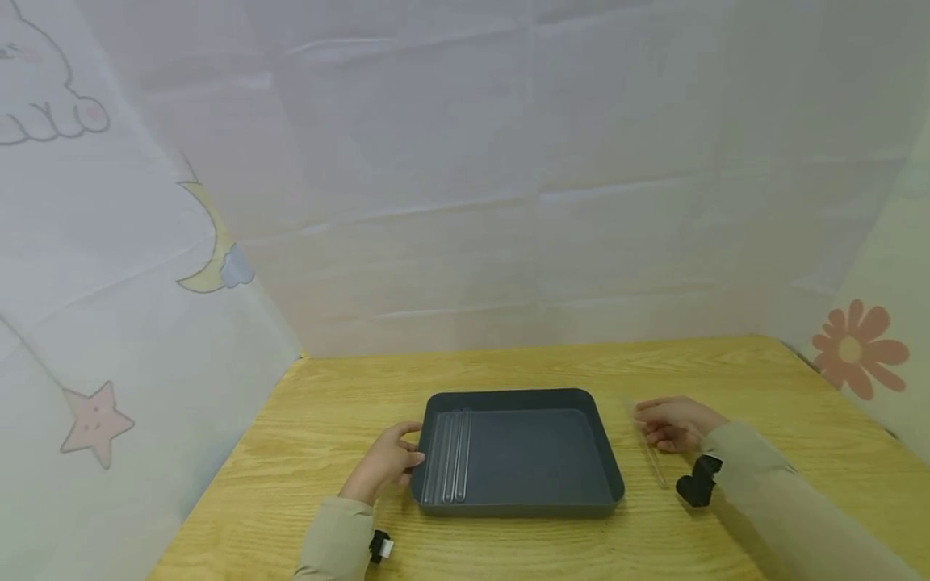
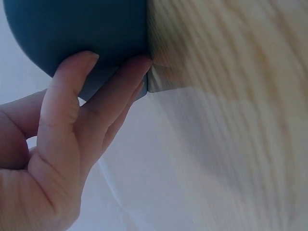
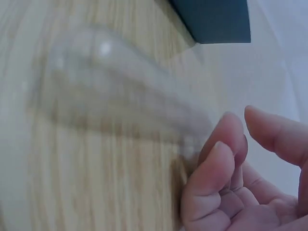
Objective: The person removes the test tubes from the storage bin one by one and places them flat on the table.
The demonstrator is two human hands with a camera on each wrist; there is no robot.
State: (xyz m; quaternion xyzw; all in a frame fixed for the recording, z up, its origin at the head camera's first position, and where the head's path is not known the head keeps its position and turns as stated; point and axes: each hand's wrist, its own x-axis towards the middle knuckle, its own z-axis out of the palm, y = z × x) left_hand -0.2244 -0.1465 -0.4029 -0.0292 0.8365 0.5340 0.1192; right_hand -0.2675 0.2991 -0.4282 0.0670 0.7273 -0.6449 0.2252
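Observation:
A dark grey tray (image 1: 517, 396) sits on the wooden table, with a few clear glass tubes (image 1: 452, 456) lying along its left inner side. My left hand (image 1: 390, 458) rests against the tray's left outer wall. In the left wrist view its straight fingers (image 2: 72, 96) touch the rounded corner of the tray (image 2: 72, 24). My right hand (image 1: 672, 424) lies on the table just right of the tray. Its loosely curled fingers (image 3: 216, 163) touch one end of a clear tube (image 3: 120, 101) that lies on the wood (image 1: 651, 456). The thumb stands apart from the tube.
The wooden table (image 1: 763, 387) is enclosed by white cloth walls at the back and on both sides. Its left edge runs close to the left cloth. A small black camera (image 1: 697, 482) sits on my right wrist.

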